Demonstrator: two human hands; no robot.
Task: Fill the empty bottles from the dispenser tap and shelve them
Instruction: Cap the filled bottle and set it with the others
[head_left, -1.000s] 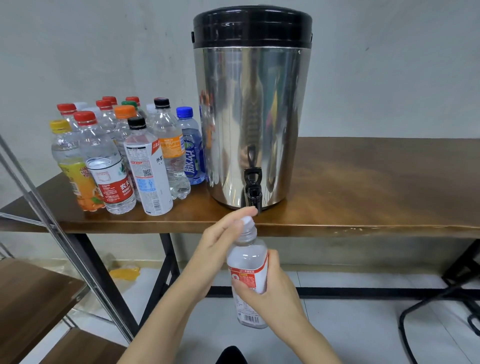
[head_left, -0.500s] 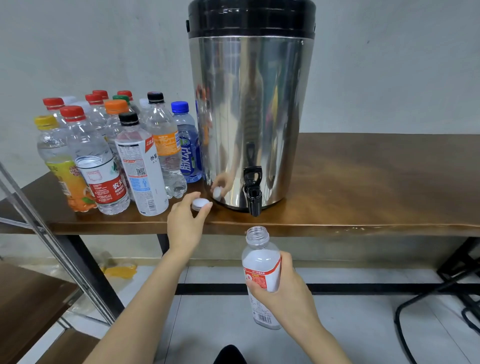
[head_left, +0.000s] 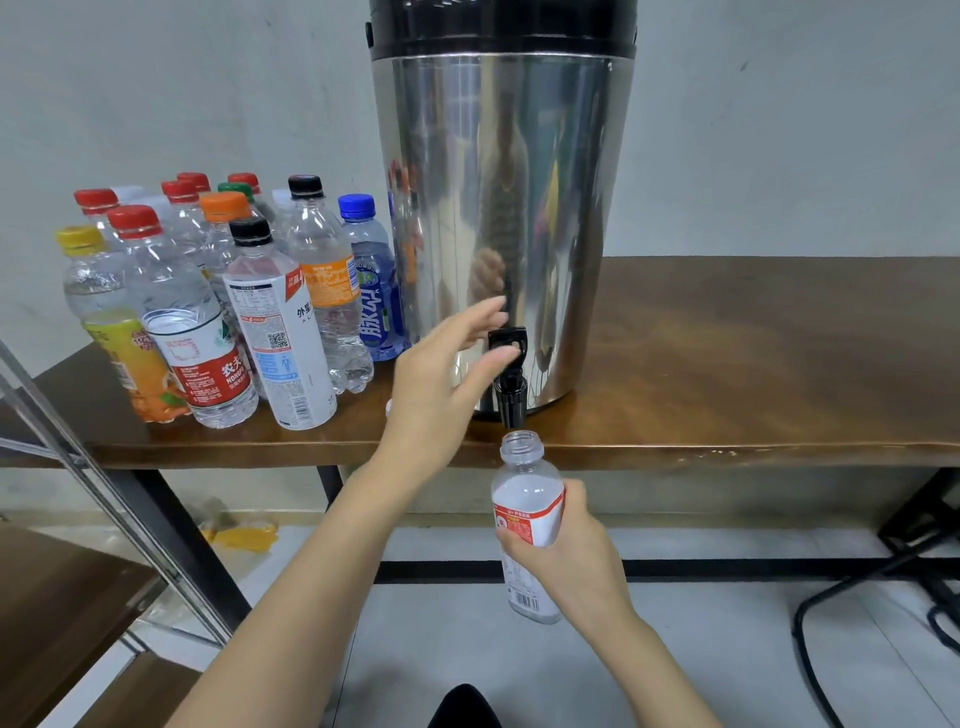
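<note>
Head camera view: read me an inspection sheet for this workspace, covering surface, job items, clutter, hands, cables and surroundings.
Surface: brown wooden tabletop on black metal legs.
Job's things: tall steel dispenser with black lid stands near the front edge; its black tap overhangs that edge; uncapped clear bottle with red-and-white label is upright, mouth just under the spout; cluster of capped plastic bottles stands left of the dispenser.
Clutter: yellow scrap on the floor under the table.
Hands: left hand open, fingers at the tap lever, contact unclear; right hand grips the uncapped bottle.
Cables: black cable on the floor, right.
Surroundings: grey wall; metal-framed wooden shelf, lower left.
</note>
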